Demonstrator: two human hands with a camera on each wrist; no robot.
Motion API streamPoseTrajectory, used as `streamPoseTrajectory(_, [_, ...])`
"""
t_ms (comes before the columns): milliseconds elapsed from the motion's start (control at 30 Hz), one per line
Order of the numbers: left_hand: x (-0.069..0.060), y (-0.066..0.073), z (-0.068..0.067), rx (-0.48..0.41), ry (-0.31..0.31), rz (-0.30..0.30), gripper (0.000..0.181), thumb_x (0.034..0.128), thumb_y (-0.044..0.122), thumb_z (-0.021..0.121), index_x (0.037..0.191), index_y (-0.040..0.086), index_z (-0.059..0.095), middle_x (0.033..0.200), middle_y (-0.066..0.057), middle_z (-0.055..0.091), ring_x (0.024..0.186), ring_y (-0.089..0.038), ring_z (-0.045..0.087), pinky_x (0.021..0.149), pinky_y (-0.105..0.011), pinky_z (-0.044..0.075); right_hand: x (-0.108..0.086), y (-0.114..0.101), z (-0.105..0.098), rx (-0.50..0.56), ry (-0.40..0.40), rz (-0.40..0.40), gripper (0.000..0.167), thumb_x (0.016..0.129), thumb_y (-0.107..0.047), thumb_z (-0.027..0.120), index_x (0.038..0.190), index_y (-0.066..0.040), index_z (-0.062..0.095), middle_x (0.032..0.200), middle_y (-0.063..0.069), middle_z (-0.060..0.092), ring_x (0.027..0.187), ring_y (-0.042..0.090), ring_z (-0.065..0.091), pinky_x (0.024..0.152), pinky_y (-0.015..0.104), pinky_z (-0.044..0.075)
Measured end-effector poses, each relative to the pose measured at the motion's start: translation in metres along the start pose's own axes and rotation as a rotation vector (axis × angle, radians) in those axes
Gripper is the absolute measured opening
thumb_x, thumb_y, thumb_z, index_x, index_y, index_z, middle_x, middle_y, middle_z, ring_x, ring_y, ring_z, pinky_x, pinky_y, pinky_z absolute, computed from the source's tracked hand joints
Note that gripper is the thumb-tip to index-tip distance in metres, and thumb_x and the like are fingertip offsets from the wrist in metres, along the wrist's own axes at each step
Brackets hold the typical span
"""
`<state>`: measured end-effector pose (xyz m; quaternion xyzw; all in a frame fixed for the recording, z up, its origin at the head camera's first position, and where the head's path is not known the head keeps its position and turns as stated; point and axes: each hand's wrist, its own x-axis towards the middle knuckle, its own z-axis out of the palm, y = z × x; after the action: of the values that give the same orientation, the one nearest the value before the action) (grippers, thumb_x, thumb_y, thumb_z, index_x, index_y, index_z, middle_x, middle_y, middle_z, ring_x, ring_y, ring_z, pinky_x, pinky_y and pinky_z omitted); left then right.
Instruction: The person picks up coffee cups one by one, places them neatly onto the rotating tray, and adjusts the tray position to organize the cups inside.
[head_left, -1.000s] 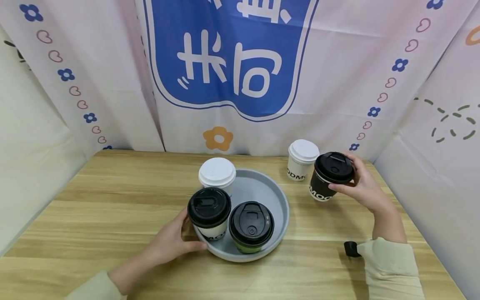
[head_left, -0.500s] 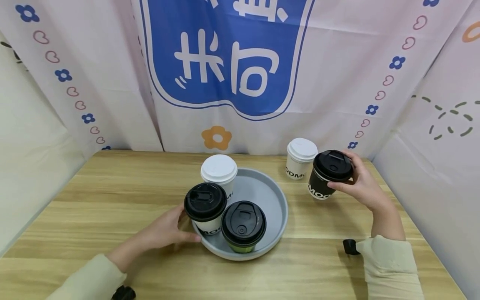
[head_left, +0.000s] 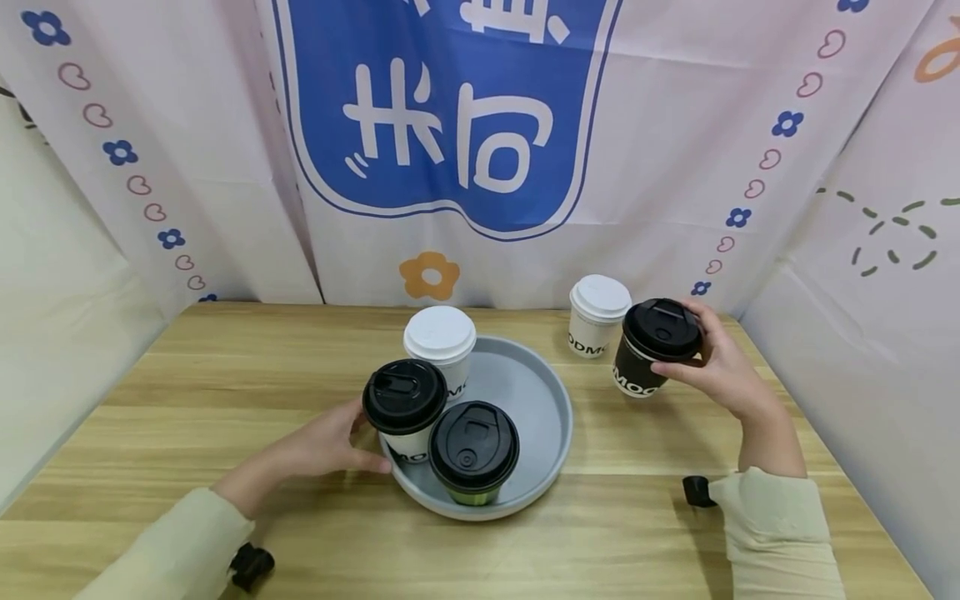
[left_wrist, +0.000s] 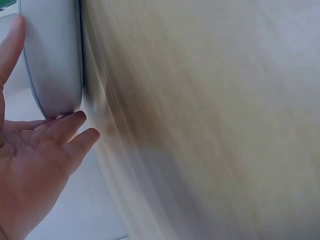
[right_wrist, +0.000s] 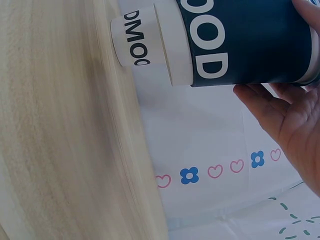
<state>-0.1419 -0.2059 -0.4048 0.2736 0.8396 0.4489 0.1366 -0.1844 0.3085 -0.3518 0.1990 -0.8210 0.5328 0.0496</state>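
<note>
My left hand [head_left: 322, 443] touches the outer wall of a round grey tray [head_left: 551, 392], thumb and fingers spread along its left side. On the tray stand a white-lidded cup [head_left: 441, 333], a white cup with a black lid [head_left: 405, 398] and a green cup with a black lid [head_left: 474, 450]. The left wrist view shows the tray's side [left_wrist: 52, 55] against my fingertips. At the right, my right hand [head_left: 723, 371] grips a black paper coffee cup [head_left: 637, 371] with a black lid. In the right wrist view this cup [right_wrist: 250, 45] hangs above the table.
A small white cup [head_left: 597, 312] with a white lid stands on the wooden table [head_left: 225, 375], just left of the held cup. Behind the table hangs a printed cloth [head_left: 652, 150], with pale walls on both sides.
My left hand and the tray's cups have shifted: the tray has turned clockwise as seen from above. The right hand and black cup stay nearly in place, while the head view drifts slightly.
</note>
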Motion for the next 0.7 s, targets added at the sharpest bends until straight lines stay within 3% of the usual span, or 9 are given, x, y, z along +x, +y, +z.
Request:
streamPoseTrajectory(167, [0.0010, -0.0024, -0.0029, -0.015, -0.010, -0.001, 0.095, 0.0767, 0.028, 0.086, 0.152, 0.005, 0.034, 0.157, -0.018, 0.039, 0.146, -0.043, 0.031, 0.118, -0.064, 0.026, 0.0016, -0.0016, -0.0006, 0.002, -0.001, -0.003, 0.084, 0.083, 0.007, 0.074, 0.151, -0.015, 0.030, 0.135, -0.012, 0.045, 0.116, 0.000, 0.052, 0.084, 0.014, 0.057])
streamPoseTrajectory(400, [0.0033, -0.0050, -0.0069, -0.011, -0.022, 0.046, 0.092, 0.0775, 0.027, 0.085, 0.151, 0.002, 0.035, 0.155, -0.021, 0.041, 0.145, -0.044, 0.031, 0.118, -0.064, 0.025, 0.0012, -0.0028, -0.0001, 0.005, 0.001, -0.003, 0.084, 0.082, 0.008, 0.075, 0.150, -0.014, 0.031, 0.135, -0.012, 0.046, 0.116, 0.000, 0.053, 0.084, 0.014, 0.057])
streamPoseTrajectory(533, [0.0045, -0.0068, -0.0086, 0.006, -0.027, 0.054, 0.091, 0.0772, 0.029, 0.086, 0.150, 0.006, 0.037, 0.153, -0.016, 0.045, 0.144, -0.032, 0.035, 0.121, -0.039, 0.031, -0.0002, -0.0036, 0.0008, 0.016, 0.006, -0.004, 0.084, 0.082, 0.009, 0.074, 0.150, -0.014, 0.031, 0.134, -0.012, 0.047, 0.116, 0.000, 0.053, 0.084, 0.014, 0.057])
streamPoseTrajectory(633, [0.0046, -0.0078, -0.0098, -0.006, -0.038, 0.050, 0.091, 0.0778, 0.028, 0.086, 0.151, 0.007, 0.036, 0.153, -0.015, 0.045, 0.144, -0.023, 0.036, 0.116, -0.016, 0.030, -0.0010, -0.0044, 0.0008, 0.016, 0.010, -0.001, 0.085, 0.082, 0.009, 0.074, 0.151, -0.015, 0.030, 0.135, -0.012, 0.047, 0.116, -0.001, 0.053, 0.084, 0.013, 0.056])
streamPoseTrajectory(700, [0.0054, -0.0084, -0.0106, -0.017, -0.050, 0.045, 0.092, 0.0775, 0.028, 0.086, 0.151, 0.005, 0.035, 0.153, -0.016, 0.045, 0.144, -0.024, 0.036, 0.115, -0.013, 0.030, -0.0021, -0.0051, 0.0004, 0.017, 0.013, -0.003, 0.085, 0.082, 0.009, 0.074, 0.152, -0.014, 0.030, 0.135, -0.012, 0.046, 0.117, -0.002, 0.052, 0.085, 0.012, 0.055])
